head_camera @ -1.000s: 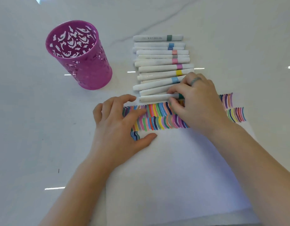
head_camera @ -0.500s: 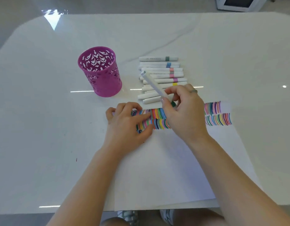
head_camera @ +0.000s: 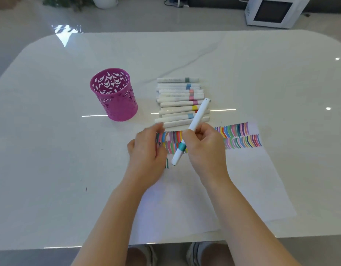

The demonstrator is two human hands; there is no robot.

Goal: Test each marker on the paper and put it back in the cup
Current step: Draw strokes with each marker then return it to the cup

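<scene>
Above the paper [head_camera: 242,179], 5 o'clock from the cup [head_camera: 114,95]: teal-banded marker [head_camera: 196,118] gripped aslant in right hand [head_camera: 204,148], left hand [head_camera: 146,152] slack, empty, at its 9 o'clock, risking smears if dragged across inked strokes [head_camera: 240,137].

Glossy marble-look table [head_camera: 50,169]; matt paper [head_camera: 242,189]; perforated cup [head_camera: 116,100]; smooth plastic marker [head_camera: 196,120].

pink cup [head_camera: 116,96] mouth unobstructed, row of markers [head_camera: 180,102] just beside
</scene>
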